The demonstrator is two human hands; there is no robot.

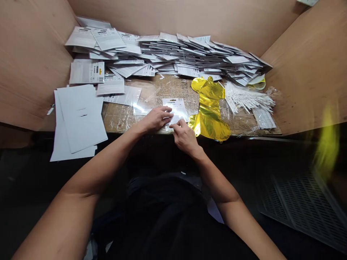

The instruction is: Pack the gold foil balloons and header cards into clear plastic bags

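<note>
A clear plastic packet with a white printed card (177,107) lies at the near edge of the worktable (119,117). My left hand (156,118) rests on the packet's left side, fingers curled and pressing it down. My right hand (184,135) pinches the packet's lower edge between thumb and fingers. Just right of both hands lies a flat gold foil balloon (209,110), touching the packet's right edge.
Several packed white cards (173,57) are heaped along the back of the table. A stack of white sheets (78,119) overhangs the left edge. A bag of white straws (248,100) lies right of the balloon. Brown board walls (29,61) enclose the table; a grey grated crate (306,207) sits lower right.
</note>
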